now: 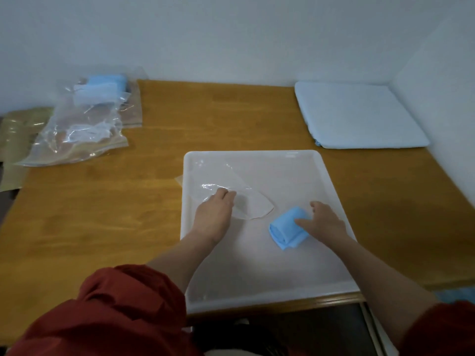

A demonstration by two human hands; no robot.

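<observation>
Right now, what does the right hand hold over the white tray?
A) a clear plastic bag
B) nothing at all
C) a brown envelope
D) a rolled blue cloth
D: the right hand has its fingers round the rolled blue cloth on the white tray, while the left hand pinches the clear plastic bag.

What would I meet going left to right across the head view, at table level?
A crumpled pile of clear plastic bags holding pale blue folded cloths → left hand pinching a flat clear plastic bag → rolled blue cloth → right hand gripping it → flat stack of pale blue sheets.
</observation>
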